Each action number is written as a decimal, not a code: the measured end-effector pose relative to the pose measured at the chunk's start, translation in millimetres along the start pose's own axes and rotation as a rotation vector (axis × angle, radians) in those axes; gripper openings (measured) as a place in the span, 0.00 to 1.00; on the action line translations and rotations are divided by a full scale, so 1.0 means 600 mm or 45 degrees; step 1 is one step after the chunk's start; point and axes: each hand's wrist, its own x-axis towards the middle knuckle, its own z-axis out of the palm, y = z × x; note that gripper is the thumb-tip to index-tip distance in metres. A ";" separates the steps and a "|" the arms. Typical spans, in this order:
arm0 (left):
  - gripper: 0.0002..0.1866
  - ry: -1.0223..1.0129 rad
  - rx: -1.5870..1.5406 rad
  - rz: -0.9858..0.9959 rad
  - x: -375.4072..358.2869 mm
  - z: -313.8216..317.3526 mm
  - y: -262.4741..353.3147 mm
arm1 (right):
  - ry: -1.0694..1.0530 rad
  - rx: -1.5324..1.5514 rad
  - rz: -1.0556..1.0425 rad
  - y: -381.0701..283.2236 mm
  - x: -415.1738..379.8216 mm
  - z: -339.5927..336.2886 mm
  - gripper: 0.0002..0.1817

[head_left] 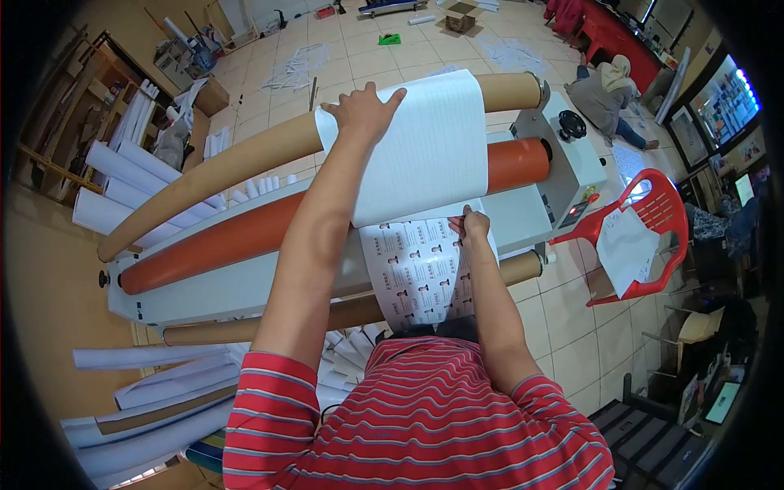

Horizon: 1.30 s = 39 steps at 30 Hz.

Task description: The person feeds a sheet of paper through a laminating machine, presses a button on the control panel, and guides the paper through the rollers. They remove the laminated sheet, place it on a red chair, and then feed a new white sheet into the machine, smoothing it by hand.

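a: step? feeding. left hand (pixel 359 110) lies flat, fingers spread, on the white backing sheet (pixel 425 147) draped over the cardboard tube (pixel 245 159).
b: right hand (pixel 472 224) pinches the printed sheet (pixel 420 273) at the orange roller (pixel 245 233); likely next needs even tension.

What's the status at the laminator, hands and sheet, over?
Left hand flat on white backing sheet draped over cardboard tube. Right hand pinching printed sheet at the orange roller. Nothing blocking the feed.

Red chair (pixel 645 216) just beside laminator (pixel 563 175)
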 end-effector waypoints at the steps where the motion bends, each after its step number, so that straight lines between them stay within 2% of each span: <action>1: 0.44 -0.011 -0.002 -0.001 0.000 -0.002 0.000 | -0.054 0.058 -0.019 0.005 0.008 -0.004 0.13; 12: 0.44 -0.015 -0.050 -0.026 0.000 -0.005 -0.004 | -0.144 0.161 -0.054 0.008 -0.001 -0.005 0.12; 14: 0.41 -0.012 -0.092 -0.020 0.001 -0.004 -0.003 | -0.117 0.181 -0.029 0.005 -0.010 -0.008 0.13; 25: 0.41 -0.022 -0.108 -0.026 -0.003 -0.006 -0.003 | -0.131 0.126 -0.026 0.009 -0.030 -0.007 0.13; 28: 0.43 0.014 -0.096 -0.021 0.002 -0.003 -0.005 | -0.142 0.275 -0.037 0.033 -0.032 0.007 0.12; 30: 0.44 0.021 -0.091 -0.004 0.003 0.001 -0.006 | -0.451 0.217 0.026 0.065 -0.048 0.023 0.11; 33: 0.44 0.022 -0.072 -0.004 0.005 0.003 -0.004 | -0.570 0.112 0.170 0.100 -0.083 0.064 0.14; 37: 0.44 0.011 -0.058 -0.009 0.009 0.007 -0.004 | -0.511 0.165 0.279 0.113 -0.098 0.113 0.15; 39: 0.44 0.019 -0.046 -0.007 0.005 0.005 -0.005 | -0.365 0.104 0.254 0.103 -0.108 0.124 0.14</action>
